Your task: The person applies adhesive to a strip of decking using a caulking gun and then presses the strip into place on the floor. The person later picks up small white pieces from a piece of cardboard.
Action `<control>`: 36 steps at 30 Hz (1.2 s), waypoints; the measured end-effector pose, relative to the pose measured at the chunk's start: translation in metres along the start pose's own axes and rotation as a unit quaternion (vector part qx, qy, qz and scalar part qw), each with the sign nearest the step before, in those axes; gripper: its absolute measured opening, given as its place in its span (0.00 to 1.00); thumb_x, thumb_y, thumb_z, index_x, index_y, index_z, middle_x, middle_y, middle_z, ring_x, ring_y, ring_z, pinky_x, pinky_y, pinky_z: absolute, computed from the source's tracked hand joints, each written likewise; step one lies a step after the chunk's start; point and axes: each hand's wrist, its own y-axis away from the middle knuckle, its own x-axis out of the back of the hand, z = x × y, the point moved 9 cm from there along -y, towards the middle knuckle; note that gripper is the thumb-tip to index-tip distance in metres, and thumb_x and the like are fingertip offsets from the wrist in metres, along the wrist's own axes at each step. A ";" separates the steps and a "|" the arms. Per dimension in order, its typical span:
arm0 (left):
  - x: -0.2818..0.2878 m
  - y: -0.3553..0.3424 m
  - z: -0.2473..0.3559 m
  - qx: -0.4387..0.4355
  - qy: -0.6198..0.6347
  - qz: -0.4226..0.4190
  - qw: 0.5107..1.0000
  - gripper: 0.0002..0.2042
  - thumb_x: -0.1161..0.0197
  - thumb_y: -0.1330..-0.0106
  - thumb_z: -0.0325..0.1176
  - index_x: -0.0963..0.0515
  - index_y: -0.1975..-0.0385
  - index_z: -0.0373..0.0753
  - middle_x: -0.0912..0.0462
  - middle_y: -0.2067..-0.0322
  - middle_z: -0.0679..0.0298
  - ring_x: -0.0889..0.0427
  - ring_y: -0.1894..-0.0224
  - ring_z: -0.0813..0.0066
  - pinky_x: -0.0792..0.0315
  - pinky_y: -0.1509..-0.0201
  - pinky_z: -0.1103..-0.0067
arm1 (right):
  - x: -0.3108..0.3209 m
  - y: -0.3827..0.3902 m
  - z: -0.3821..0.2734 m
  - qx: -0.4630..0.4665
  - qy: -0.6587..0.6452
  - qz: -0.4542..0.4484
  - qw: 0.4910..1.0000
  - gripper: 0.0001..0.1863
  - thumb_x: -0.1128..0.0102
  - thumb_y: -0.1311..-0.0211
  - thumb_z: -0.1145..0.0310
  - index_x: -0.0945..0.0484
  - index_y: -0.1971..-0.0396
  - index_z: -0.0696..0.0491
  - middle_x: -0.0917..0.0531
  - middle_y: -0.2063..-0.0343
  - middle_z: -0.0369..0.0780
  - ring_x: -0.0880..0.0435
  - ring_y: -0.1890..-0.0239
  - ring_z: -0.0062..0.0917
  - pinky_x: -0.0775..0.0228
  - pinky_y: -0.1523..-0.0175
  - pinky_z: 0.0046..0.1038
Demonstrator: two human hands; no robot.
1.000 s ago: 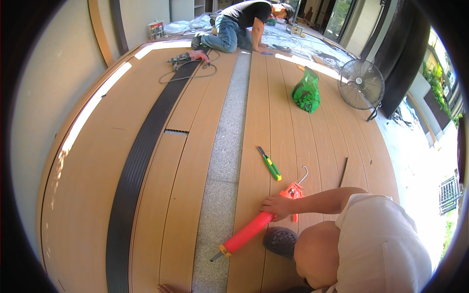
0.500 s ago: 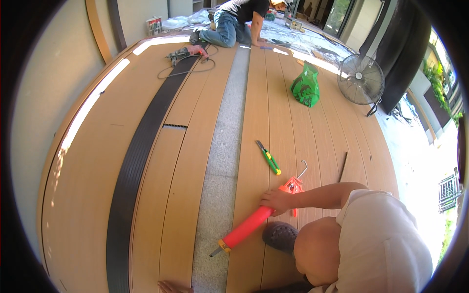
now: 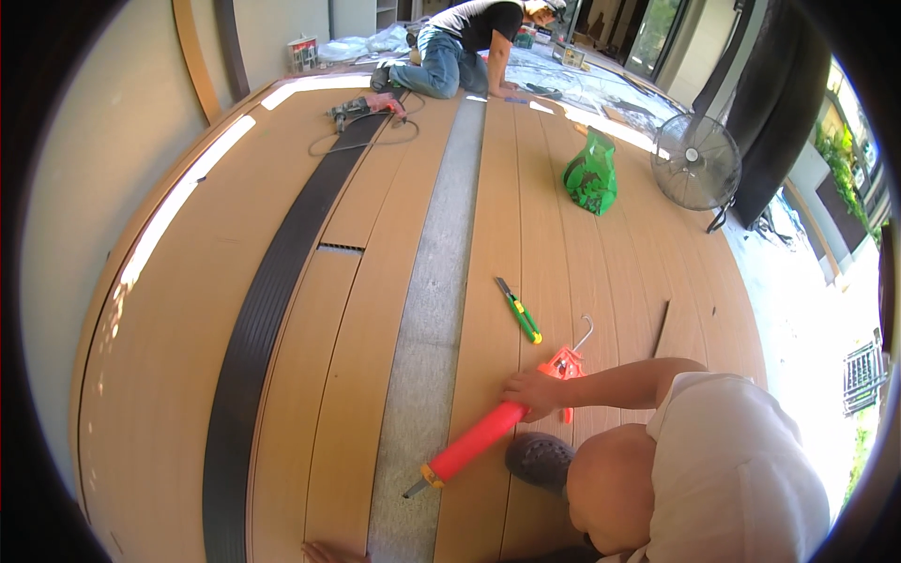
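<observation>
My right hand (image 3: 533,392) is closed around a red caulking gun (image 3: 477,443), near its trigger end. The gun slants down to the left, and its nozzle (image 3: 413,490) hangs over the grey strip (image 3: 427,310) between the planks. At the bottom edge my left hand (image 3: 330,554) lies flat on a tan plank (image 3: 347,432); only its fingers show. Just beyond the gun's hooked rod, a green and yellow utility knife (image 3: 520,311) rests on the boards. My shoe and bent knee are right beside the gun.
A dark ribbed strip (image 3: 267,310) runs along the left planks, with a red corded drill (image 3: 361,110) at its far end. Farther off stand a green bag (image 3: 591,176) and a black fan (image 3: 694,161). A co-worker (image 3: 460,52) kneels at the far end.
The whole scene sits slightly lower in the picture at the far end. Both hands and the caulking gun have stayed nearly in place.
</observation>
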 end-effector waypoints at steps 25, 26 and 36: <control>0.015 0.000 0.007 -0.017 0.038 0.053 0.998 0.59 0.25 0.52 0.59 0.47 0.30 0.19 0.48 0.30 0.24 0.46 0.28 0.24 0.42 0.25 0.48 | 0.000 -0.004 0.005 0.000 -0.025 -0.055 0.998 0.42 0.27 0.50 0.46 0.29 0.37 0.50 0.27 0.42 0.46 0.30 0.37 0.43 0.33 0.36 0.45; 0.008 0.003 0.002 -0.015 0.038 0.052 0.998 0.59 0.25 0.52 0.59 0.47 0.30 0.19 0.48 0.30 0.24 0.46 0.28 0.24 0.42 0.25 0.48 | 0.002 -0.004 0.002 0.002 -0.026 -0.055 0.998 0.42 0.27 0.50 0.46 0.29 0.37 0.50 0.27 0.42 0.46 0.30 0.37 0.43 0.33 0.36 0.45; 0.000 0.008 0.002 -0.025 -0.004 0.036 0.999 0.63 0.26 0.52 0.65 0.49 0.29 0.19 0.50 0.29 0.25 0.50 0.26 0.27 0.47 0.22 0.50 | 0.113 -0.001 0.162 -0.268 -0.054 0.069 0.959 0.27 0.44 0.32 0.57 0.27 0.35 0.47 0.18 0.44 0.42 0.18 0.46 0.40 0.27 0.39 0.42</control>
